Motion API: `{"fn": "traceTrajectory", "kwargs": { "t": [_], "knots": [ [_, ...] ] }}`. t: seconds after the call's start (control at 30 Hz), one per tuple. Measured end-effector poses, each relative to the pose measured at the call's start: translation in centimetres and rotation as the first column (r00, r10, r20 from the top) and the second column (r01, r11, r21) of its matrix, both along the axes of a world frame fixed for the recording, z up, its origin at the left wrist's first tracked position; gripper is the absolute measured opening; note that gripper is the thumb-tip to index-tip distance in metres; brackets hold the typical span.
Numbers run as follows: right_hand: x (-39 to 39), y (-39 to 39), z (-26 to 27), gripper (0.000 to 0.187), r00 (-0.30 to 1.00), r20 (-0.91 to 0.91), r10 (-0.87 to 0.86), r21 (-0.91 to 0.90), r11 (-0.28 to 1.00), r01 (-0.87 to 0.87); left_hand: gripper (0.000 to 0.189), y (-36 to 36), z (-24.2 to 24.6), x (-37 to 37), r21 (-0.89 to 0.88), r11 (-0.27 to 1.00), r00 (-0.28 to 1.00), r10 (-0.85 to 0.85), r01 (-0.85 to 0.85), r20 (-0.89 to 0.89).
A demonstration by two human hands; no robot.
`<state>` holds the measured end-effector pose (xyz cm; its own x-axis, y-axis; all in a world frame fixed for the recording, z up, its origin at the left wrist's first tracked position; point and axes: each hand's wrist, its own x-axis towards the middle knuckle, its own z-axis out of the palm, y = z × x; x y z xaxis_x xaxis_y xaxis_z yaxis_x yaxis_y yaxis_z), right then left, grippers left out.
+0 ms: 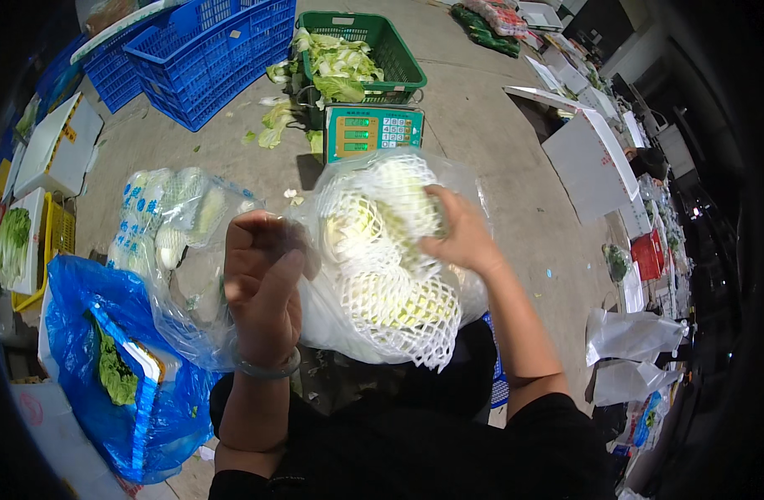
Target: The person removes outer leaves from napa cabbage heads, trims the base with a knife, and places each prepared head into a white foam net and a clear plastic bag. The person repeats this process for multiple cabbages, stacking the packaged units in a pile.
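In front of my body a clear plastic bag holds several pale green cabbages in white foam netting. Its film stretches to my left hand, whose curled fingers grip the rim. My right hand, slightly blurred, clasps the right side of the upper netted cabbage, thumb and fingers apart around it. A lower cabbage has loose netting hanging off its near end. Just beyond the bag stands a digital weighing scale with lit displays and a keypad. The bag hides the scale's platform.
Another printed clear bag of netted vegetables lies to the left. Past the scale sits a green crate of cabbage leaves, with blue crates beside it. A blue plastic bag lines a box at lower left. White foam boxes stand right.
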<state>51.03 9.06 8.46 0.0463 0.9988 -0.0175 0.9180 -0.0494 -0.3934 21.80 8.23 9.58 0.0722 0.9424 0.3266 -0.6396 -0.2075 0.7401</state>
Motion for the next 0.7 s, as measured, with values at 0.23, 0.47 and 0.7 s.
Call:
{"fn": "traceTrajectory", "kwargs": {
  "t": [0.23,0.47,0.7],
  "knots": [
    [0.9,-1.8,1.8,0.092,0.731,0.671,0.126,-0.246,0.967,0.059,0.04,0.5,-0.2,1.3,-0.007,1.0,0.999,-0.031,0.03,-0.013],
    [0.4,2.2,-1.2,0.097,0.966,0.238,0.097,-0.155,0.986,-0.061,0.033,1.7,-0.6,0.8,0.015,1.0,1.0,0.007,-0.007,-0.015],
    [-2.6,-2.7,1.3,0.075,0.959,0.282,0.016,-0.1,0.995,0.013,0.041,1.6,0.0,0.5,-0.042,0.998,0.999,0.047,-0.046,0.022]
  ]
}}
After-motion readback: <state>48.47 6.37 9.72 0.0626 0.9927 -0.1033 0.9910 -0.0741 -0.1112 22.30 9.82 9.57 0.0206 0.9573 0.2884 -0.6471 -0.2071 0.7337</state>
